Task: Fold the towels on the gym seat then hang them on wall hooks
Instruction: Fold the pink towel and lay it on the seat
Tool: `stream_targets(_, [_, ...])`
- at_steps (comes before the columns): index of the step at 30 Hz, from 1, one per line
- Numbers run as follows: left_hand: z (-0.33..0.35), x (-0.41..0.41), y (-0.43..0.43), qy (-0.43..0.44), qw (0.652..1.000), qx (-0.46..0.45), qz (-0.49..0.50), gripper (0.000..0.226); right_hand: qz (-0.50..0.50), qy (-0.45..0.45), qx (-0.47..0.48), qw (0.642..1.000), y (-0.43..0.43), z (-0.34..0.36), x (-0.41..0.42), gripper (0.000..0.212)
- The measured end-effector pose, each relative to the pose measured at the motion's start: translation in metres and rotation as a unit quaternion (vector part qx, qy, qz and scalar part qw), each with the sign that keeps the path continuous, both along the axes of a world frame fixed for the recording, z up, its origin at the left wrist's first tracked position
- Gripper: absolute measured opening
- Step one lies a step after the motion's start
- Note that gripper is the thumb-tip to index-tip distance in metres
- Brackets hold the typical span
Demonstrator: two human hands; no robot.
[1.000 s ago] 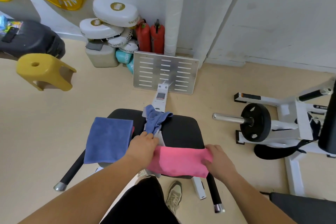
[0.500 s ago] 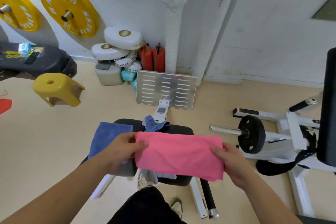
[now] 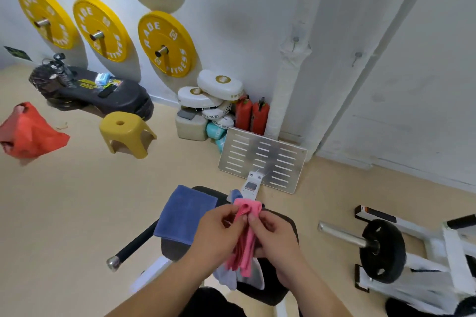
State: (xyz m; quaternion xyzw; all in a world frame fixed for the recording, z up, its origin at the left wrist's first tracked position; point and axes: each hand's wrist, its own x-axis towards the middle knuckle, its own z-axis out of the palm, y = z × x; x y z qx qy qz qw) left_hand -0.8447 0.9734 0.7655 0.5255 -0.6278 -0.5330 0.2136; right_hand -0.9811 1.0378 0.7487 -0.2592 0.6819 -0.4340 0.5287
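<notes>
Above the seat [image 3: 177,249], we had the pink towel [image 3: 244,239] bunched between both hands. A second earlier it had lain flat on the seat, and half a second earlier we had held it stretched wide by its two ends. Since then the ends had come together, so the cloth hung as a narrow doubled strip, with a small loop of pink standing up at the top. We judged the folding of this towel done or nearly so, and the step in hand to be finding the loop for hanging. Our view had also tipped up: two hooks [image 3: 295,40] showed on the wall ahead, well apart from the hands, both bare.

The left hand [image 3: 216,234] curled round the upper strip from the left, thumb and forefinger pinching near the loop. The right hand [image 3: 275,237] met it from the right, fingers bent, thumb tip pressed on the same spot. The knuckles of the two hands almost touched.

The blue towel [image 3: 185,211] lay folded on the left of the seat, overhanging its edge, and a crumpled towel [image 3: 235,194] sat at the far end — both, we judged, yet to be hung.
</notes>
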Motion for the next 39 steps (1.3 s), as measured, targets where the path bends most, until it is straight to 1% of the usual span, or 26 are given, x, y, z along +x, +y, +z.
stream_targets(3, [0.004,0.003,-0.008,-0.006,1.0,-0.023,-0.015,0.025,-0.018,-0.036,0.019,0.999,-0.021,0.002,0.018,0.042])
stream_targets(5, [0.007,0.012,-0.021,-0.004,0.998,-0.006,-0.07,0.03,-0.036,-0.085,0.006,0.996,-0.033,0.0,0.025,0.035])
stream_targets(7, [0.009,0.025,-0.038,-0.001,0.992,0.031,-0.12,0.04,-0.062,-0.134,-0.004,0.989,-0.045,0.002,0.032,0.026])
stream_targets(8, [0.01,0.032,-0.048,0.0,0.992,0.057,-0.11,0.045,-0.066,-0.15,-0.002,0.986,-0.051,0.001,0.034,0.024])
stream_targets(9, [0.009,0.04,-0.06,0.0,0.994,0.082,-0.074,0.046,-0.069,-0.158,0.004,0.985,-0.059,-0.003,0.036,0.023])
stream_targets(10, [0.007,0.049,-0.073,-0.004,0.996,0.09,-0.025,0.042,-0.073,-0.156,0.019,0.985,-0.069,-0.004,0.039,0.022])
stream_targets(11, [0.002,0.059,-0.087,-0.017,0.997,0.075,0.014,0.036,-0.089,-0.153,0.04,0.983,-0.078,-0.007,0.043,0.022])
stream_targets(12, [-0.004,0.071,-0.101,-0.032,0.997,0.064,0.034,0.034,-0.1,-0.145,0.063,0.982,-0.088,-0.01,0.047,0.024])
stream_targets(13, [-0.012,0.083,-0.115,-0.042,0.995,0.079,0.033,0.037,-0.11,-0.14,0.087,0.98,-0.098,-0.017,0.051,0.027])
stream_targets(14, [-0.019,0.094,-0.126,-0.035,0.992,0.121,0.018,0.045,-0.117,-0.142,0.105,0.977,-0.106,-0.018,0.056,0.031])
stream_targets(15, [-0.024,0.104,-0.136,-0.009,0.982,0.188,0.002,0.053,-0.121,-0.161,0.114,0.973,-0.113,-0.018,0.059,0.034])
stream_targets(17, [-0.035,0.12,-0.155,0.073,0.941,0.329,-0.036,0.06,-0.137,-0.238,0.127,0.953,-0.127,-0.018,0.069,0.037])
stream_targets(18, [-0.039,0.125,-0.162,0.091,0.924,0.367,-0.051,0.058,-0.138,-0.261,0.127,0.947,-0.134,-0.016,0.073,0.039])
stream_targets(19, [-0.043,0.129,-0.169,0.092,0.919,0.377,-0.061,0.055,-0.131,-0.268,0.128,0.946,-0.14,-0.019,0.076,0.041])
stream_targets(20, [-0.047,0.132,-0.174,0.086,0.922,0.374,-0.057,0.054,-0.126,-0.266,0.13,0.947,-0.145,-0.02,0.079,0.041])
stream_targets(22, [-0.056,0.135,-0.184,0.061,0.934,0.35,-0.033,0.053,-0.147,-0.262,0.14,0.944,-0.156,-0.031,0.087,0.036])
stream_targets(23, [-0.062,0.136,-0.188,0.047,0.939,0.339,-0.02,0.051,-0.156,-0.23,0.149,0.949,-0.16,-0.042,0.09,0.033])
stream_targets(24, [-0.068,0.136,-0.192,0.029,0.943,0.332,-0.012,0.048,-0.143,-0.174,0.161,0.961,-0.164,-0.05,0.092,0.033])
stream_targets(26, [-0.081,0.137,-0.198,-0.02,0.948,0.318,-0.01,0.037,-0.086,-0.05,0.185,0.978,-0.168,-0.068,0.098,0.031])
stream_targets(28, [-0.096,0.138,-0.201,-0.089,0.956,0.279,-0.031,0.023,-0.055,-0.001,0.194,0.979,-0.167,-0.087,0.104,0.018])
stream_targets(30, [-0.109,0.14,-0.204,-0.161,0.959,0.219,-0.08,0.018,-0.032,0.057,0.197,0.978,-0.164,-0.101,0.11,0.024])
stream_targets(32, [-0.118,0.143,-0.206,-0.208,0.958,0.156,-0.118,0.017,-0.024,0.109,0.188,0.976,-0.162,-0.107,0.116,0.029])
stream_targets(34, [-0.124,0.144,-0.206,-0.228,0.957,0.117,-0.137,0.017,-0.027,0.135,0.176,0.975,-0.16,-0.111,0.119,0.032])
stream_targets(36, [-0.127,0.147,-0.205,-0.234,0.956,0.099,-0.144,0.019,-0.041,0.119,0.167,0.978,-0.156,-0.115,0.12,0.035])
stream_targets(38, [-0.128,0.152,-0.2,-0.224,0.961,0.093,-0.135,0.033,-0.049,0.094,0.168,0.98,-0.151,-0.118,0.121,0.038])
stream_targets(39, [-0.128,0.155,-0.197,-0.226,0.964,0.062,-0.128,0.043,-0.041,0.118,0.171,0.977,-0.149,-0.12,0.12,0.037])
